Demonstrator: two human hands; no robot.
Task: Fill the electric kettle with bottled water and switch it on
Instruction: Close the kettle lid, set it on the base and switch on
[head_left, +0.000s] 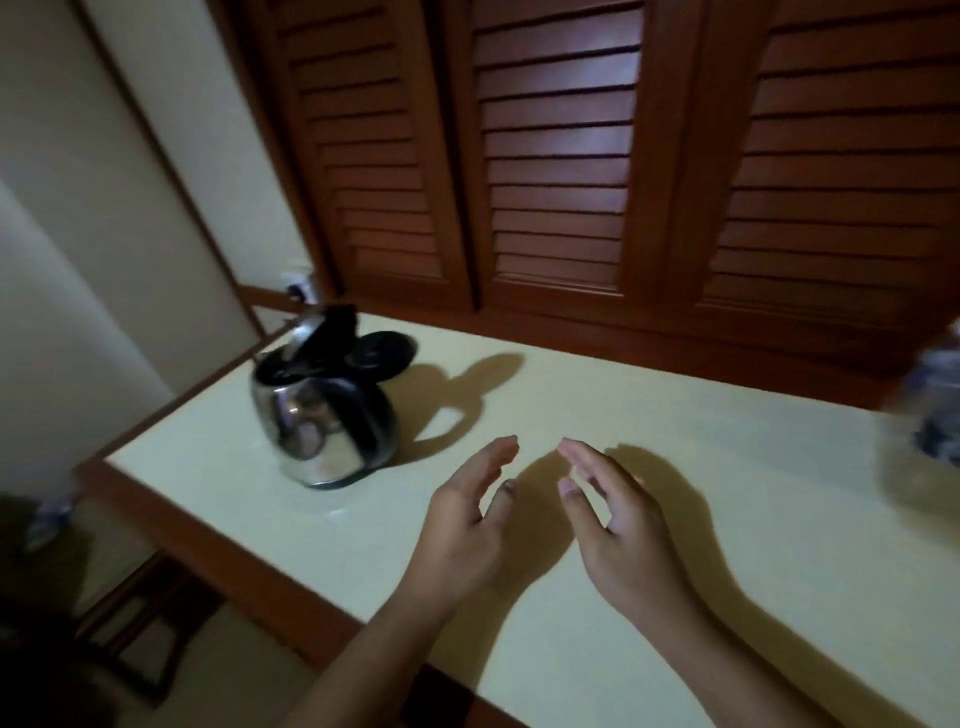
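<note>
Both hands hover over the pale desk (675, 405) to the right of the kettle, the left hand (467, 514) and right hand (618, 514) near each other, palms turned inward, fingers straight and holding nothing. Nearer the desk's left end, the steel kettle (322, 415) stands upright with its black lid tipped open, its round black base (387, 351) just behind it. Far to the kettle's right, at the frame's edge, a blurred water bottle (930, 415) shows, with brown louvred doors (561, 156) behind the desk.
</note>
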